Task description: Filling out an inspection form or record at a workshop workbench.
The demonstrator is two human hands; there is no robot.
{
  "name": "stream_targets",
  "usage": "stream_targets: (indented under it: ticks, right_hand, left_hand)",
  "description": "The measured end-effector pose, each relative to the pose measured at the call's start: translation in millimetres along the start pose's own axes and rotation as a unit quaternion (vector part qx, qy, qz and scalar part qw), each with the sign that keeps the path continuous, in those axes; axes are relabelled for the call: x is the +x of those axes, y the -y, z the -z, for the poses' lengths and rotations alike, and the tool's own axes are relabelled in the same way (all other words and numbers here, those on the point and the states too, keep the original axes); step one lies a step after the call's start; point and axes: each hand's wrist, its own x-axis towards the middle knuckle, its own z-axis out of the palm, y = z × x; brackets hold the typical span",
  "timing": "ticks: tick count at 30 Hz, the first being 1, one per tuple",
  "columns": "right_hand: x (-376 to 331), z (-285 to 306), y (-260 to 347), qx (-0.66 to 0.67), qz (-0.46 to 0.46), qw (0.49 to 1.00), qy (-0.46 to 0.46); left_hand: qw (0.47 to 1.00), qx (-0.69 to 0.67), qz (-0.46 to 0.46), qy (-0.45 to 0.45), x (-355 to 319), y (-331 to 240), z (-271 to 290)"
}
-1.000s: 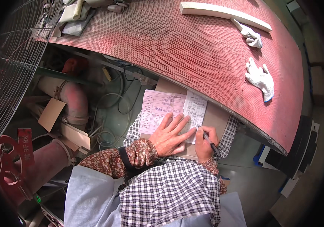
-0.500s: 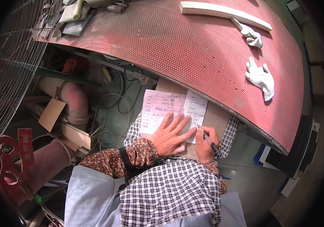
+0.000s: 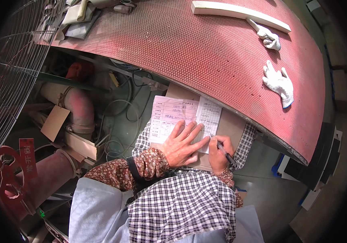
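Your left hand (image 3: 181, 143) lay flat, fingers spread, pinning the pink form (image 3: 169, 117) on the board at 12 o'clock of your lap. Your right hand (image 3: 218, 152) kept a closed grip on the pen (image 3: 227, 154), tip beside the white sheet (image 3: 209, 117). You did well to press firmly.

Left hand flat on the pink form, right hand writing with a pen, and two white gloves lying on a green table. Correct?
Not quite: the head view shows the table is red. The left hand presses the pink form, the right hand holds the pen, the gloves lie there.

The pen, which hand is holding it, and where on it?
The right hand grips the dark pen low on its barrel, near the writing tip. The left hand holds nothing; it lies flat on the pink form.
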Motion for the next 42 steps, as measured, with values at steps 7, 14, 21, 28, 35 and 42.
stream_targets:
  ticks: [7, 14, 21, 28, 35, 42]
  right_hand:
    - [0.0, 0.6, 0.6, -0.012, 0.001, 1.000, 0.002]
    - [0.4, 0.0, -0.5, -0.019, 0.010, 1.000, -0.001]
    - [-0.3, -0.3, -1.6, -0.016, 0.003, 1.000, -0.006]
    - [-0.7, 0.1, -1.6, -0.006, 0.001, 1.000, -0.006]
    - [-1.0, -0.1, -3.5, -0.011, -0.003, 1.000, 0.000]
    - [0.2, 0.2, -1.7, -0.012, 0.005, 1.000, 0.003]
  left_hand:
    - [1.000, 0.000, 0.001, -0.012, -0.8, 0.0, -4.0]
    - [1.000, 0.002, 0.004, -0.003, -1.7, -0.3, -4.1]
    - [1.000, -0.001, 0.001, -0.005, -0.9, 0.0, -2.0]
    - [1.000, 0.000, 0.001, -0.006, -0.3, -0.1, -2.3]
    - [1.000, 0.010, -0.001, 0.001, -0.9, 0.2, -2.4]
    - [1.000, 0.008, 0.000, -0.004, -1.3, 0.1, -2.9]
